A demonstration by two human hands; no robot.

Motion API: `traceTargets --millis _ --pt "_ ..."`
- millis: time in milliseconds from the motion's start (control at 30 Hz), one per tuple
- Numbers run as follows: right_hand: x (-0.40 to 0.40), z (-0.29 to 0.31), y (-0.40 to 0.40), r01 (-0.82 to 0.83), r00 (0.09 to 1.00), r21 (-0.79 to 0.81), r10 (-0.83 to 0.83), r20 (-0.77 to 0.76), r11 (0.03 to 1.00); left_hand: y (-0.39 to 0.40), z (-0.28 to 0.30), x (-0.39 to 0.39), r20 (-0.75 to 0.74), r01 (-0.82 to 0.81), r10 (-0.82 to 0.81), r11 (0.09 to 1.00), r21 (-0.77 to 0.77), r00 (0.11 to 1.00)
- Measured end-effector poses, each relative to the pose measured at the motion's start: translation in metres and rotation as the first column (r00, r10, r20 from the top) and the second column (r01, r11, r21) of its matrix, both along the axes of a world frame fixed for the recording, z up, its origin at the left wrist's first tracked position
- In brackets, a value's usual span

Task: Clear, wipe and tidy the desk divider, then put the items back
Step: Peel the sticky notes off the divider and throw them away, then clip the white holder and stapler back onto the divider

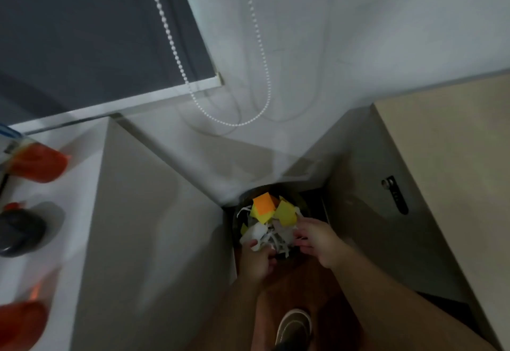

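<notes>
A dark round waste bin [238, 214] stands on the floor in the corner between two cabinets. It is heaped with paper scraps [273, 236], with orange and yellow sticky notes [265, 206] on top. My left hand [258, 261] grips a bunch of white scraps at the bin's near edge. My right hand [317, 240] hovers over the right side of the heap, fingers spread and touching the paper. The desk divider is out of sight.
A white counter [80, 163] on the left carries orange objects [38, 163] and a dark round item [20, 233]. A beige cabinet [441, 157] with a black lock [396, 194] stands right. A bead cord [234, 123] hangs from the blind. My shoe [294, 326] is below.
</notes>
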State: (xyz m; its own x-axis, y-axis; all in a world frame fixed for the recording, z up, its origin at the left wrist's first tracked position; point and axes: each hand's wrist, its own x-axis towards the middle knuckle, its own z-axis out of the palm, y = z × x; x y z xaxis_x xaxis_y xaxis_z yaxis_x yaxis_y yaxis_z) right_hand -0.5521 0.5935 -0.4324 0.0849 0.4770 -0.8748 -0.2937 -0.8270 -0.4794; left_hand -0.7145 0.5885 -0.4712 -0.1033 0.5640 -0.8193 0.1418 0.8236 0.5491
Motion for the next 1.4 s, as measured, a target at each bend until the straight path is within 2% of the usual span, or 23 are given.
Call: traceTargets --millis 133,267,367,467,533,633,700,867,1133,1300,1400 --pt "0.023 0.042 -0.022 0.065 0.996 0.011 -0.066 0.064 0.998 -0.002 0.050 0.021 0.103 0.082 -0.085 0.996 0.038 0.991" --pt "0.043 0.094 -0.041 0.206 0.977 0.054 -0.208 0.036 0.977 -0.005 0.105 0.058 0.169 0.187 -0.204 0.976 0.114 0.964" --pt "0.063 0.139 -0.064 0.396 0.918 0.154 -0.394 -0.045 0.905 -0.012 0.149 0.092 0.248 0.314 -0.355 0.930 0.191 0.901" --pt "0.089 0.190 -0.090 0.567 0.824 0.232 -0.545 -0.159 0.790 -0.014 0.193 0.132 0.285 0.426 -0.498 0.861 0.279 0.819" --pt "0.113 0.227 -0.126 0.691 0.721 0.282 -0.660 -0.210 0.665 -0.028 0.229 0.165 0.297 0.503 -0.605 0.789 0.354 0.739" --pt "0.142 0.267 -0.188 0.775 0.599 0.381 -0.779 -0.188 0.504 -0.058 0.275 0.214 0.331 0.578 -0.721 0.688 0.439 0.608" --pt "0.152 0.280 -0.214 0.791 0.559 0.405 -0.812 -0.171 0.459 -0.070 0.290 0.232 0.331 0.599 -0.757 0.650 0.468 0.563" --pt "0.176 0.303 -0.308 0.857 0.352 0.450 -0.923 -0.154 0.252 -0.144 0.318 0.289 0.363 0.715 -0.872 0.481 0.507 0.329" --pt "0.185 0.320 -0.447 0.895 0.091 0.445 -0.992 -0.088 0.043 -0.284 0.332 0.341 0.331 0.840 -0.944 0.193 0.507 0.017" --pt "0.182 0.328 -0.526 0.894 -0.043 0.445 -0.998 -0.054 -0.062 -0.366 0.338 0.354 0.320 0.852 -0.937 0.054 0.520 -0.136" --pt "0.179 0.325 -0.567 0.894 -0.102 0.436 -0.994 -0.037 -0.108 -0.410 0.337 0.359 0.319 0.854 -0.927 -0.004 0.520 -0.198"
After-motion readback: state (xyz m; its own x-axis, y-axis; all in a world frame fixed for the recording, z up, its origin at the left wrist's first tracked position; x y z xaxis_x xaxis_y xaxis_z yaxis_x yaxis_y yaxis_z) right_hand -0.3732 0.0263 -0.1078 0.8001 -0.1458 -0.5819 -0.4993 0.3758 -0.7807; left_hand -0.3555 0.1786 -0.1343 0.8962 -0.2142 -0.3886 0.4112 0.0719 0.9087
